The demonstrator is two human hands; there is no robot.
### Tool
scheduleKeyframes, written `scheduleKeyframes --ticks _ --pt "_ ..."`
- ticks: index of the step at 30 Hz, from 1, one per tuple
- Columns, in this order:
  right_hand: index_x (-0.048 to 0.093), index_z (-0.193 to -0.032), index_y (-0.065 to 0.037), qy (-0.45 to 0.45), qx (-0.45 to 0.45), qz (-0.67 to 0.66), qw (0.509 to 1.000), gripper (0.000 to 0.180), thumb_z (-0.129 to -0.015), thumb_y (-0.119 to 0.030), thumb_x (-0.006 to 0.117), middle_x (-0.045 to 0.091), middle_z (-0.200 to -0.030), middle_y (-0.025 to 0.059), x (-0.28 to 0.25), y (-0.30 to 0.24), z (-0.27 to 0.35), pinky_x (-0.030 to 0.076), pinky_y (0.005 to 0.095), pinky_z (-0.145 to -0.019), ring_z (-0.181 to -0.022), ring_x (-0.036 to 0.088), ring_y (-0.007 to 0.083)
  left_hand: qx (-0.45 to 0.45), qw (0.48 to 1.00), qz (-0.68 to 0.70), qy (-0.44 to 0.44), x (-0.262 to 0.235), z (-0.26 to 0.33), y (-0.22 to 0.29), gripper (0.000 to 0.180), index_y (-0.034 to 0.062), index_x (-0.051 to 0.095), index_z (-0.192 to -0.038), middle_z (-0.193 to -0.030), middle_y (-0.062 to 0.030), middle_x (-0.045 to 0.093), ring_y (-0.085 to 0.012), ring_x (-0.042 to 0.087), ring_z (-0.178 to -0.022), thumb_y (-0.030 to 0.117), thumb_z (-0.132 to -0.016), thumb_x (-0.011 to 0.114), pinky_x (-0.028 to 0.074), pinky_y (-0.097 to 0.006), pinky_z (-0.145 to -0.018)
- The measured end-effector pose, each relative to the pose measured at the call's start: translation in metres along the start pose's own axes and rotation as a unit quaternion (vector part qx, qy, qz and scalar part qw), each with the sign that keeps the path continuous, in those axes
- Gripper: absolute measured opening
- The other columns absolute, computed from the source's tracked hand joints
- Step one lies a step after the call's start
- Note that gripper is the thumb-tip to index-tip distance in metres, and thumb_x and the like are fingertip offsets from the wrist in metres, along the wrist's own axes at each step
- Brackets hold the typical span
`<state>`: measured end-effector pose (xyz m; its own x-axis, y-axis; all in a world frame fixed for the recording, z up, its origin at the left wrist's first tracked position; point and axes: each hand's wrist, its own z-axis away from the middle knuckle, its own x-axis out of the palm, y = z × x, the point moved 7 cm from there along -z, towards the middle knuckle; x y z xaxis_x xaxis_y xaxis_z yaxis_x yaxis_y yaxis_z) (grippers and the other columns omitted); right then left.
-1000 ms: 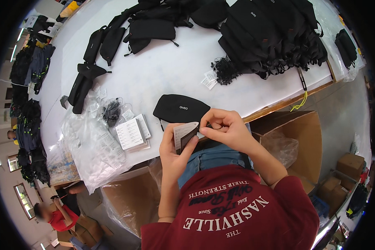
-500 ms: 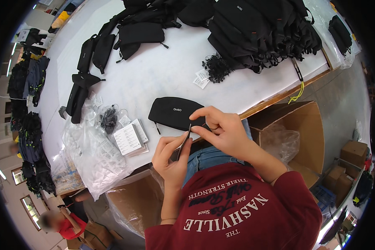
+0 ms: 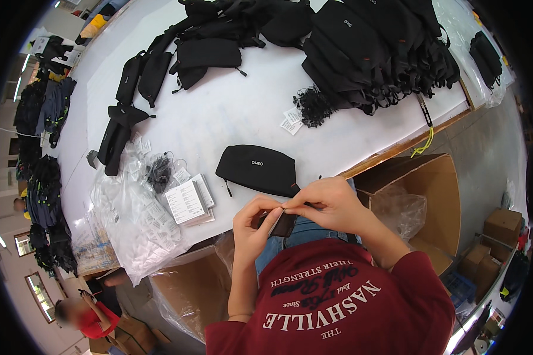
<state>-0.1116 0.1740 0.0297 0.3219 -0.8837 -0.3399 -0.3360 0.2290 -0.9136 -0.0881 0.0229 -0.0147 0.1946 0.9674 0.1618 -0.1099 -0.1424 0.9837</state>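
Observation:
Close to my body, below the table's front edge, my left hand (image 3: 255, 225) grips a small dark flat piece (image 3: 283, 225), which hangs partly hidden behind the fingers. My right hand (image 3: 336, 204) pinches at its upper edge, thumb and fingers meeting the left fingertips. I cannot make out what kind of piece it is. Just beyond the hands, a black zippered pouch (image 3: 257, 168) with pale lettering lies flat on the white table (image 3: 219, 112), its zipper pull toward me.
Left of the pouch are a stack of white printed cards (image 3: 185, 202), plastic bags (image 3: 130, 219) and black cords (image 3: 159, 170). Black pouches (image 3: 208, 54) and a heap of black bags (image 3: 361, 41) cover the far side. An open cardboard box (image 3: 438, 207) stands at right.
My hands have come together and lowered slightly toward my body. The dark piece, edge-on before, now shows its flat face. The right fingers have closed on its upper edge.

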Motion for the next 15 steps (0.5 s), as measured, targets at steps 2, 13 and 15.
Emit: scheduleKeyframes --ticks 2,13,15 --pt "0.068 -0.087 -0.006 -0.003 0.006 -0.006 1.0 0.01 -0.084 -0.015 0.069 0.061 -0.065 0.0063 0.0 0.003 0.0 0.04 0.0259 -0.05 -0.052 0.054 0.0145 0.042 0.997 -0.063 0.014 -0.003 0.001 0.007 0.006 -0.0036 0.064 -0.089 -0.086 -0.0074 0.06 -0.0128 0.057 -0.08 -0.005 -0.084 0.063 0.044 -0.023 -0.074" --pt "0.066 -0.085 -0.004 -0.133 0.193 -0.188 0.954 0.017 -0.088 -0.02 0.066 0.044 -0.052 -0.004 0.008 0.053 0.021 0.032 0.0221 -0.051 -0.053 0.035 0.0038 0.052 0.972 -0.229 -0.003 0.006 -0.026 -0.027 0.032 0.0065 0.057 -0.123 -0.123 -0.0107 0.058 -0.025 0.053 -0.111 0.006 -0.091 0.052 0.039 -0.038 -0.097" --pt "0.067 -0.083 -0.005 -0.158 0.209 -0.157 0.952 0.017 -0.088 -0.021 0.067 0.045 -0.053 -0.0042 0.001 0.056 0.029 0.033 0.0218 -0.052 -0.052 0.036 0.0038 0.115 0.787 -0.596 -0.109 0.022 -0.017 -0.049 0.048 0.016 0.053 -0.13 -0.141 -0.0116 0.044 -0.0304 0.037 -0.128 0.005 -0.084 0.058 0.022 -0.047 -0.109"
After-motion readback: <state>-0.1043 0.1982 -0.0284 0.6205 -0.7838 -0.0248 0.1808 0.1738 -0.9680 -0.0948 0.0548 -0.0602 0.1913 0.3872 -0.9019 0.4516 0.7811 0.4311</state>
